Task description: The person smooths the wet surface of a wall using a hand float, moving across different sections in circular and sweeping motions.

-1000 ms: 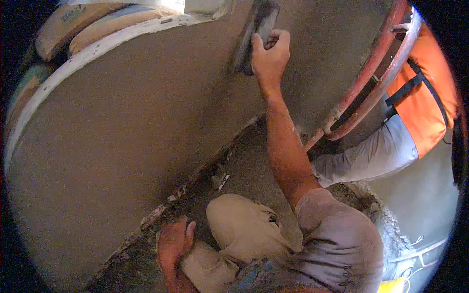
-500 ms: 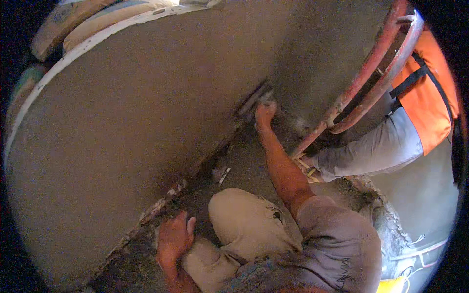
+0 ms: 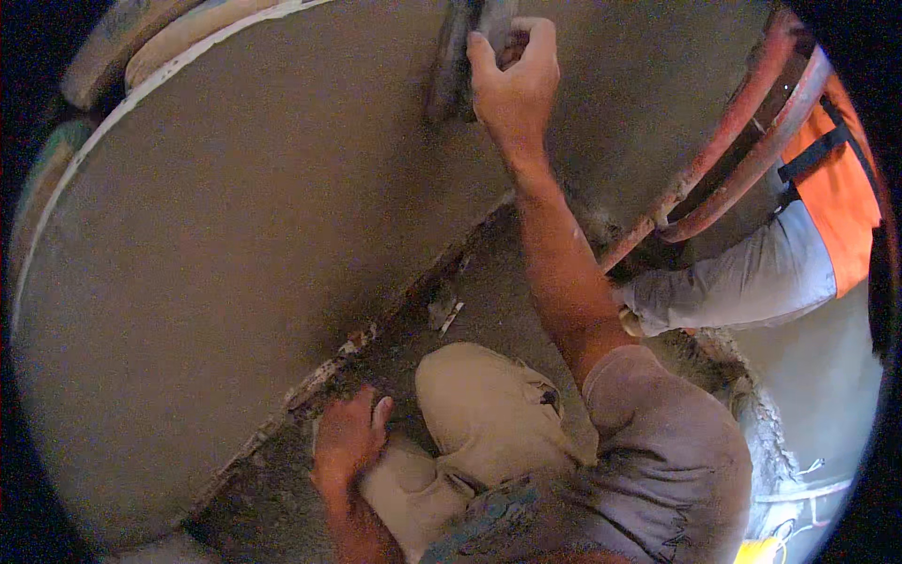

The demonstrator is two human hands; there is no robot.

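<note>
Dark grey and dull, the trowel is seen high on the smooth brown wall, its long, narrow body tilted slightly off upright, with a paler grey patch shown beside the fingers. It is gripped by the right hand, thumb to one side and fingers curled over the other. Well apart from it, low down, the left hand is held beside the beige trouser knee, thumb raised; whether anything is pinched under it cannot be told.

The trowel's upper end is cut off by the top edge, its outline is smeared by blur, and its handle is mostly covered by the fingers. Sacks at upper left are only partly shown, and the co-worker's orange garment is cropped by the dark rim.

And up it has been brought! Half a second ago the trowel was seen down by the wall's lower edge, near the corner; now it is carried far above. The left hand has been kept by the knee.
</note>
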